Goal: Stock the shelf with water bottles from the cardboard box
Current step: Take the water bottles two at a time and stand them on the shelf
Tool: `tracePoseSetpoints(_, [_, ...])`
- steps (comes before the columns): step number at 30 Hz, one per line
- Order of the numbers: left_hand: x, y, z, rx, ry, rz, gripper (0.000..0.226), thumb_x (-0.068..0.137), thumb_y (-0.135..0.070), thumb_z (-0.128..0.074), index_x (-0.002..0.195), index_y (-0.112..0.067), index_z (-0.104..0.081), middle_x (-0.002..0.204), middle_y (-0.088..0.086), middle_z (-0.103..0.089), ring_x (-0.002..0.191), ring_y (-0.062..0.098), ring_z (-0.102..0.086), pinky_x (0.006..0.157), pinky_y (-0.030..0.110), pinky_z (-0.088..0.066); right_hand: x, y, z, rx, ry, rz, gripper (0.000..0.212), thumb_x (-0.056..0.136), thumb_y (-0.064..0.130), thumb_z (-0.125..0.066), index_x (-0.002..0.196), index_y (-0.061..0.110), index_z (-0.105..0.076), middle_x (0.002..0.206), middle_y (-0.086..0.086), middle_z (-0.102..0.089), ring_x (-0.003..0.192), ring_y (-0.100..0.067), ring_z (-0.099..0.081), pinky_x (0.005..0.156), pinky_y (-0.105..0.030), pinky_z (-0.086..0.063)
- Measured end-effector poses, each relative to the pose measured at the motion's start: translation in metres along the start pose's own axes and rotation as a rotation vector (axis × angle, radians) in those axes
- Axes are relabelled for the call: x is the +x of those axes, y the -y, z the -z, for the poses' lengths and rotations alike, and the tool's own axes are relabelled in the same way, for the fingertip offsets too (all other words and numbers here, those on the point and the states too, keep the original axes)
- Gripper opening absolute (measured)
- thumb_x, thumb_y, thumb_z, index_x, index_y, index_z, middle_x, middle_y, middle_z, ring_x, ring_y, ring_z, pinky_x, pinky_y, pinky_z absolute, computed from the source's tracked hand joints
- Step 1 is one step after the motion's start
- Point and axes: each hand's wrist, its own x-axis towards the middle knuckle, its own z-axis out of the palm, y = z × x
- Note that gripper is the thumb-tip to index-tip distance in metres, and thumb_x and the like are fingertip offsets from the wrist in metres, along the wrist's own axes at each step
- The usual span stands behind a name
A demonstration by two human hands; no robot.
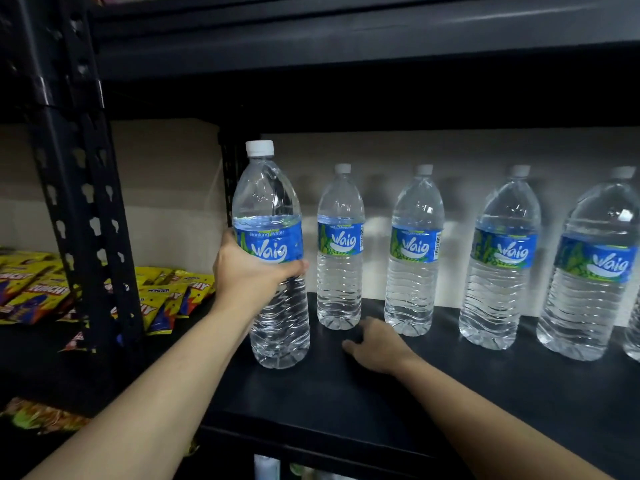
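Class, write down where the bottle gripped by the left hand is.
In the head view, the gripped bottle is upright at the left end of the black shelf, left of and in front of the row's leftmost bottle.

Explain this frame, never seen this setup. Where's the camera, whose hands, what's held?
No robot here: one wide-angle camera sits on a person's head, looking forward and down at their own bare hands. The left hand grips a water bottle at its blue label, upright at the left end of a black shelf. The right hand rests on the shelf and holds nothing. Four standing bottles line the back, with a sliver of another at the right edge. Yellow snack packets lie on the neighbouring shelf to the left.
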Motion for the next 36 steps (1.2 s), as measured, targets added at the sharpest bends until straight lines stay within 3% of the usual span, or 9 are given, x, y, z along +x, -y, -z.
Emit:
tracePoseSetpoints(3, [0.011,0.004,-0.004,0.03,0.005,0.01,0.094,0.032,-0.031,-0.098,0.113,-0.021,-0.052,0.1,-0.004,-0.069,0.091,0.019,-0.068,0.087,0.04,-0.057,-0.013,-0.013,-0.002,-0.164,0.085,0.032,0.066,0.099,0.05,-0.042,0.15,0.009,-0.036,0.161,-0.01,-0.024,0.15,-0.024,-0.02,0.122,-0.037,-0.017])
tracePoseSetpoints(6, [0.024,0.002,-0.011,0.094,0.002,0.009,0.09,0.037,-0.027,-0.098,0.113,-0.018,-0.051,0.102,-0.001,-0.067,0.094,0.021,-0.066,0.087,0.037,-0.056,-0.018,-0.019,-0.008,-0.2,0.079,0.079,0.067,0.101,0.052,-0.032,0.156,0.014,-0.023,0.165,-0.005,-0.013,0.153,-0.019,-0.006,0.123,-0.036,-0.005])
tracePoseSetpoints(9, [0.043,0.005,-0.018,0.121,0.004,-0.007,0.086,0.04,-0.028,-0.097,0.113,-0.015,-0.054,0.104,-0.001,-0.066,0.094,0.019,-0.065,0.086,0.034,-0.055,-0.02,-0.018,-0.009,-0.223,0.053,0.092,0.065,0.102,0.05,-0.031,0.156,0.014,-0.023,0.165,-0.004,-0.013,0.153,-0.018,-0.006,0.124,-0.035,-0.005])
tracePoseSetpoints(16, [0.089,0.026,-0.046,0.136,0.063,-0.012,0.09,0.022,-0.047,-0.09,0.103,-0.017,-0.066,0.092,-0.006,-0.073,0.083,0.01,-0.071,0.078,0.033,-0.06,-0.019,-0.019,-0.01,-0.231,0.033,0.091,0.065,0.101,0.051,-0.031,0.155,0.015,-0.024,0.165,-0.003,-0.014,0.153,-0.017,-0.006,0.124,-0.035,-0.005])
tracePoseSetpoints(23, [0.095,0.056,-0.06,0.135,0.109,0.02,0.082,0.034,-0.025,-0.097,0.108,-0.016,-0.062,0.094,-0.001,-0.073,0.085,0.016,-0.07,0.082,0.036,-0.059,-0.021,-0.018,-0.009,-0.222,0.026,0.098,0.065,0.101,0.051,-0.032,0.155,0.015,-0.026,0.165,-0.002,-0.015,0.152,-0.016,-0.007,0.123,-0.034,-0.006])
tracePoseSetpoints(28, [0.094,0.074,-0.055,0.032,0.131,0.055,0.078,0.053,-0.015,-0.095,0.117,-0.014,-0.051,0.101,0.001,-0.069,0.088,0.015,-0.068,0.07,0.022,-0.053,-0.025,-0.015,-0.006,-0.23,0.029,0.102,0.063,0.101,0.05,-0.032,0.154,0.015,-0.028,0.164,-0.002,-0.017,0.152,-0.016,-0.008,0.122,-0.033,-0.007])
tracePoseSetpoints(31, [0.084,0.088,-0.054,0.032,0.216,0.109,0.085,0.067,-0.02,-0.089,0.124,-0.019,-0.026,0.104,-0.004,-0.058,0.086,0.006,-0.059,0.061,0.012,-0.045,-0.027,-0.014,-0.004,-0.227,0.027,0.091,0.062,0.101,0.05,-0.032,0.153,0.016,-0.03,0.164,-0.001,-0.018,0.152,-0.017,-0.009,0.122,-0.032,-0.009])
tracePoseSetpoints(34, [0.068,0.114,-0.052,0.073,0.235,0.143,0.096,0.06,-0.039,-0.09,0.123,-0.029,-0.018,0.122,0.001,-0.05,0.111,0.015,-0.054,0.094,0.025,-0.046,-0.026,-0.014,-0.006,-0.231,0.023,0.088,0.062,0.101,0.051,-0.033,0.152,0.016,-0.032,0.164,-0.001,-0.019,0.152,-0.016,-0.011,0.122,-0.033,-0.009])
tracePoseSetpoints(36, [0.06,0.128,-0.051,0.09,0.197,0.154,0.103,0.051,-0.05,-0.089,0.13,-0.031,-0.024,0.132,0.002,-0.042,0.126,0.019,-0.043,0.106,0.032,-0.038,-0.025,-0.015,-0.007,-0.23,0.017,0.083,0.063,0.1,0.052,-0.033,0.151,0.017,-0.034,0.163,-0.001,-0.021,0.152,-0.015,-0.012,0.123,-0.035,-0.009])
